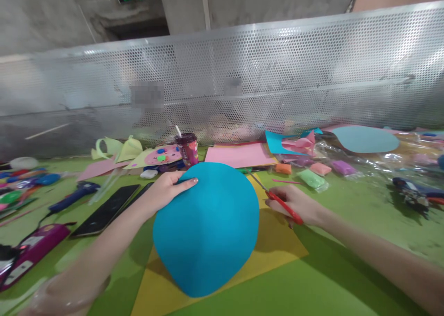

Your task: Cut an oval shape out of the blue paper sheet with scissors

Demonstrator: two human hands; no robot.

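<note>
A blue paper [208,228] cut to a rounded shape is held above the table, its lower end narrower than the top. My left hand [173,188] grips its upper left edge, thumb on the front face and the other fingers partly hidden. To the right of the paper, my right hand [294,205] is closed around the red handles of a pair of scissors [282,205]. The blades point up and left, apart from the blue paper's edge. Under both lies a yellow sheet [277,242] on the green table [347,279].
Behind the paper stand a drink cup [188,149] with a straw and pink sheets [239,155]. On the left lie a black phone [106,209], a blue glue gun [74,198] and a purple power strip [38,251]. Clay packets [313,179] lie right. A perforated metal barrier [294,75] closes the back.
</note>
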